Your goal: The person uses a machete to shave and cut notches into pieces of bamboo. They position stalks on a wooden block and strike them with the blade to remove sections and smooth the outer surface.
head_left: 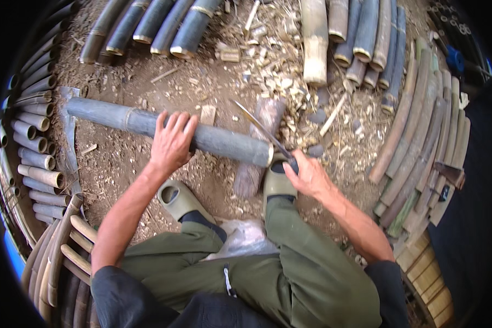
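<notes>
A thick grey-green bamboo pole [224,143] lies slantwise in front of me, its far-left end near the ground. My left hand [173,140] is wrapped over its middle. The pole's right end, with a pale cut rim, rests across a short brown log [250,177] on the ground. In my right hand [310,176] is a knife [259,124] with a long narrow blade and dark handle. The blade points up and to the left, passing close by the pole's right end; whether they touch I cannot tell.
Wood chips [281,71] cover the dirt beyond the log. Cut bamboo poles [188,33] lie at the back, with more poles [361,33] at the back right. Split bamboo strips [415,126] are stacked to the right. Bamboo tubes [38,158] line the left side. My clogs [183,201] flank the log.
</notes>
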### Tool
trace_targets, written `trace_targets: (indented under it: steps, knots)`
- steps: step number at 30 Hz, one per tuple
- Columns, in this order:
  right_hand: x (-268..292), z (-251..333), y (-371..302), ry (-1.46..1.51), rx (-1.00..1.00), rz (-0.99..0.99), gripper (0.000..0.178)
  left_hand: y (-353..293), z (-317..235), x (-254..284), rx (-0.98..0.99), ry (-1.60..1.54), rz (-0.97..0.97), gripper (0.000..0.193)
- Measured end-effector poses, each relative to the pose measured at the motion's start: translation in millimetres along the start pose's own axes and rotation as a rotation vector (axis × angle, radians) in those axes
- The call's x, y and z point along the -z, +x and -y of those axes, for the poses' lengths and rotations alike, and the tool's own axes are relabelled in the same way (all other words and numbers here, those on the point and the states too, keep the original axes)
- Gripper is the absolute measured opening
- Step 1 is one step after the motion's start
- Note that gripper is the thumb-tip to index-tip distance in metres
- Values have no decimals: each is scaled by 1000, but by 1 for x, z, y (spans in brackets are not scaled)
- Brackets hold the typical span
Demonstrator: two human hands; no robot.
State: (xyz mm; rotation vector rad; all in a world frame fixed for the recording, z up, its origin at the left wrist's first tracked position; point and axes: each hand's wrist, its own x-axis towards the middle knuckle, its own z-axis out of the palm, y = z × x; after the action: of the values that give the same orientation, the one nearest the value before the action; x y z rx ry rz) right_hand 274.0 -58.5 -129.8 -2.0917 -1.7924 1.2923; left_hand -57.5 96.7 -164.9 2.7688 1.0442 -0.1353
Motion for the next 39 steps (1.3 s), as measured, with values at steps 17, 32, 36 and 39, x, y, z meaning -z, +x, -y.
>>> trace_targets:
  steps: [17,32,36,39]
  knots:
    - [5,41,-9,212,379,-390,32,4,9,-13,-10,-102,83,45]
    - [3,5,3,-118,-49,16,28,-6,-7,-35,-13,10,-298,36]
    - [21,47,-7,151,95,-108,29,-13,-8,-36,5,52,-387,33]
    - [12,37,-10,142,295,-333,30,-12,-13,-37,21,34,-383,32]
